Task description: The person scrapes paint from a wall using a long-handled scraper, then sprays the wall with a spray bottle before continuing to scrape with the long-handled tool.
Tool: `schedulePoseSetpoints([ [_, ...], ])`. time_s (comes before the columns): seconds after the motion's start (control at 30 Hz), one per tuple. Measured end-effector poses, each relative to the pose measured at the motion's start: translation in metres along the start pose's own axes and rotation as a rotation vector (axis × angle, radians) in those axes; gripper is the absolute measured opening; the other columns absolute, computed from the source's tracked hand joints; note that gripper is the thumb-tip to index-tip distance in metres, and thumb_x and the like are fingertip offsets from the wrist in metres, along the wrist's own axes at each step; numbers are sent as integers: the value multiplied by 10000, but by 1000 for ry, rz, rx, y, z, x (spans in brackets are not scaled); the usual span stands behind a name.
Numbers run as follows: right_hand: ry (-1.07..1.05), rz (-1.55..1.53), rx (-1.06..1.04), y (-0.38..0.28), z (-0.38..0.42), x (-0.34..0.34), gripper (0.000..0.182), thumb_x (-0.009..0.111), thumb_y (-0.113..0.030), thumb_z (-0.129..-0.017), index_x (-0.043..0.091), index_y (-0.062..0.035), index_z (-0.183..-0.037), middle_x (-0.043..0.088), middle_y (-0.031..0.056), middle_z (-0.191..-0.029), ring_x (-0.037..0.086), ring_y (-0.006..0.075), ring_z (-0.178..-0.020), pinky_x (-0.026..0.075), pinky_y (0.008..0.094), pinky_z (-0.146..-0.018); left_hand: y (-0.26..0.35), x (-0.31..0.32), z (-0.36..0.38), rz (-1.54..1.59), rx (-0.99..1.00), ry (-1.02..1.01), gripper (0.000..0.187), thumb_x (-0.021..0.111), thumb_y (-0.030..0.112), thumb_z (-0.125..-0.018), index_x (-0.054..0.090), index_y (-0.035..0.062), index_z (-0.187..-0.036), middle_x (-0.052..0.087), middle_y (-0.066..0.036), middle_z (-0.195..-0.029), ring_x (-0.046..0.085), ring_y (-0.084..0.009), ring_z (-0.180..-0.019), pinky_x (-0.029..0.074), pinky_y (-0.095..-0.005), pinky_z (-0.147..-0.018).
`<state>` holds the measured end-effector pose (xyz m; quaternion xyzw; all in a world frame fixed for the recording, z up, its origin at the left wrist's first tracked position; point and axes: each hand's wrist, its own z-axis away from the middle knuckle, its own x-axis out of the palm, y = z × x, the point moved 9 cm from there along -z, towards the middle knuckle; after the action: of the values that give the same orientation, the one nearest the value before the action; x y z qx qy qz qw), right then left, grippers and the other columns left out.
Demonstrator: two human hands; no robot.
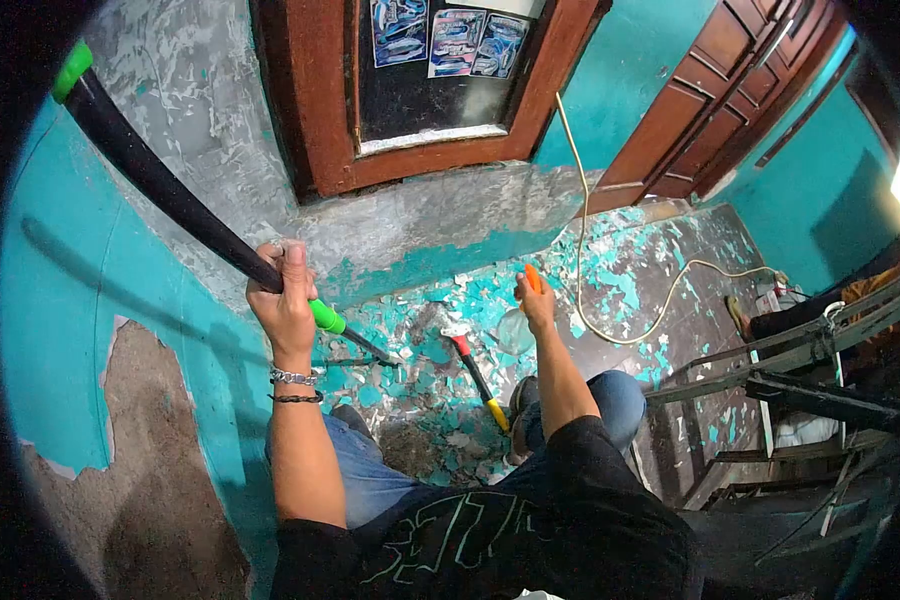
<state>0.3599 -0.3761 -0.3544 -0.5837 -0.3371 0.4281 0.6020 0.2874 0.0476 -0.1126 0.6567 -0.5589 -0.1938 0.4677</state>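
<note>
My left hand (287, 290) is wrapped round a long black pole (160, 175) with green parts, which slants from the upper left down toward the littered floor. An orange handle (533, 278) shows in my right hand (537, 302), its fingers closed round it; what lies beyond the handle is unclear. Between my hands, a hammer-like tool (479, 371) with a red and yellow handle rests on the floor among turquoise paint flakes (410, 335). The lower end of the pole is near these flakes, left of that tool.
Ahead is a partly bare wall (400, 235) under a brown-framed window (325, 165). A cream cable (582, 250) loops over the floor at right. Metal framing (800, 340) and another person's leg (795, 315) are at far right. A turquoise wall (60, 270) is close on the left.
</note>
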Motion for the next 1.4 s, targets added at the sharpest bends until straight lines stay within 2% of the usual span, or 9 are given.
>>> schedulePoseSetpoints([
  [0.23,28,37,-149,-7,-16,0,264,633,-271,-782,547,-44,-884,540,10,-660,490,88,-549,379,229,-484,1,3,1,-4,0,2,169,558,209,-848,519,50,-804,441,30,-555,398,-39,-472,328,-181,-432],
  [0.43,-34,81,73,12,-25,-3,264,641,-258,-777,545,-36,-884,537,9,-688,493,86,-599,386,224,-523,-1,3,1,-66,-28,-19,210,528,242,-861,494,36,-840,431,10,-593,380,-62,-481,379,-225,-511],
  [0.57,18,34,-125,8,-33,-19,248,624,-242,-786,545,-29,-886,525,12,-680,470,88,-519,372,227,-460,-1,5,1,-55,-28,-10,212,532,246,-859,493,39,-835,429,10,-583,382,-61,-481,374,-223,-507],
  [0.63,252,76,0,22,-39,-47,225,617,-220,-787,547,-32,-889,522,15,-664,462,93,-495,377,230,-449,-2,5,1,-51,-37,-30,213,531,251,-860,494,43,-828,429,7,-573,380,-61,-478,378,-228,-515],
  [0.77,314,-12,122,34,-43,-71,193,619,-186,-779,549,-56,-902,502,0,-602,463,94,-482,385,225,-436,-3,2,0,-83,-41,-27,213,530,254,-860,496,47,-824,425,7,-569,379,-63,-477,380,-232,-517],
  [0.9,370,-18,-159,7,-35,-73,198,619,-186,-780,547,-71,-924,494,-9,-606,462,82,-497,368,210,-436,3,3,1,-39,3,-10,190,537,228,-858,505,45,-820,429,15,-562,386,-54,-476,355,-209,-479],
  [1.1,294,-205,-184,-5,-37,-71,281,620,-218,-790,545,-68,-1016,492,-16,-616,447,63,-497,346,202,-433,-2,1,1,-35,-21,-15,200,530,234,-861,496,39,-829,423,8,-571,373,-63,-476,388,-231,-523],
  [1.23,296,3,-312,-40,-32,-59,353,600,-182,-810,505,-66,-1130,521,-5,-688,478,72,-594,384,203,-535,-2,0,1,-16,-33,2,193,528,225,-862,493,40,-825,420,10,-576,369,-65,-476,371,-228,-498],
  [1.4,123,-170,-271,-63,-23,-31,287,632,-258,-789,512,-62,-960,522,0,-745,467,69,-610,388,203,-557,0,1,1,-25,-20,3,189,550,221,-851,496,47,-800,428,19,-564,390,-52,-475,330,-199,-441],
])
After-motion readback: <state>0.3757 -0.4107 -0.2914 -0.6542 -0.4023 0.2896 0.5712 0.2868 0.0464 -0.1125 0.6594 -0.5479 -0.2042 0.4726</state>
